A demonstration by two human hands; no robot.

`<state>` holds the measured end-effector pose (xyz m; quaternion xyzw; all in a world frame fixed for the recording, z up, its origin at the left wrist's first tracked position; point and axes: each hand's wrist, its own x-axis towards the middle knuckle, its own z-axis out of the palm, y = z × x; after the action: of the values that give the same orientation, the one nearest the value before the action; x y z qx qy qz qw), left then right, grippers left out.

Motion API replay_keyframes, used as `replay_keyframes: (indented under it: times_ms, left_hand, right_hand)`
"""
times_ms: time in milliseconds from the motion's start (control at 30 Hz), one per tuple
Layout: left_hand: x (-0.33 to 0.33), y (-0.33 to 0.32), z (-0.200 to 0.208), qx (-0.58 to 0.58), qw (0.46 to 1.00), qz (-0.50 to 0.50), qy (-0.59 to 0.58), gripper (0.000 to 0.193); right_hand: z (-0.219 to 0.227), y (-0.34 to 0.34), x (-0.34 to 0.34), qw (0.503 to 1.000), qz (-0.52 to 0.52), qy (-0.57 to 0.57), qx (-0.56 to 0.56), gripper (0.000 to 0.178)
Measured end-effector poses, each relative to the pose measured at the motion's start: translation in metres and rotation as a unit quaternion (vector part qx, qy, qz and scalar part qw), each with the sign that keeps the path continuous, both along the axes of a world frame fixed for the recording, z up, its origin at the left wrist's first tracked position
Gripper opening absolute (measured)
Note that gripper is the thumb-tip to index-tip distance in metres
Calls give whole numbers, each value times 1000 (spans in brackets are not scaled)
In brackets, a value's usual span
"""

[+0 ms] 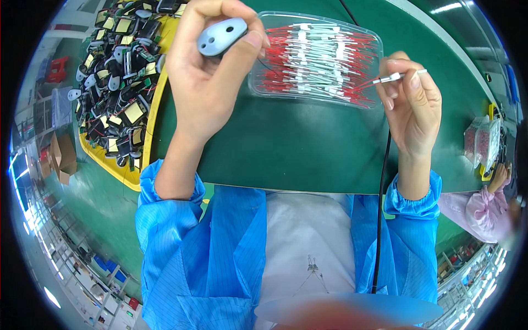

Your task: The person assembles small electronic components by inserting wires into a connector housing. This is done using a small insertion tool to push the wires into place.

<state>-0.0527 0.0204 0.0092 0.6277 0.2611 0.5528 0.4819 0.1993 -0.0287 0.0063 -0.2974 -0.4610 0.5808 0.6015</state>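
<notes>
My left hand (201, 102) is closed around a small light blue-grey oval plastic housing (230, 33) with round holes in its face. It is raised above the table, beside the left end of a clear plastic box (313, 99). Inside the box lie many slim white-and-pale-green pieces with red wires (322, 60), packed side by side. Near the box's right end, my right hand (415, 113) pinches one thin white piece with red wires (392, 78) between thumb and fingers. Its red leads point left, over the box's edge.
A yellow tray (147, 132) at the left is heaped with small black-and-grey electronic assemblies (118, 71). Down the right side of the green table (286, 148) runs a black cable (383, 176). Farther right are another clear box (479, 142) and a co-worker's pink sleeve (479, 212).
</notes>
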Motion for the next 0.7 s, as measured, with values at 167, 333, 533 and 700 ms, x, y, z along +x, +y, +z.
replay_keyframes:
  times_ms: [167,333,533,700]
  left_hand:
    - [8,-9,0,13,999,-23,47,18]
    - [20,-29,9,-14,996,-59,69,16]
    - [29,-41,17,-50,975,-99,193,13]
    - [35,-46,8,-64,976,-143,152,5]
  right_hand:
    - [5,-4,4,1000,-19,-6,-4,28]
    - [7,-9,4,999,-24,-30,-9,36]
    - [14,-22,-10,997,19,-62,-33,39]
    - [18,-27,-24,995,50,-51,-67,40]
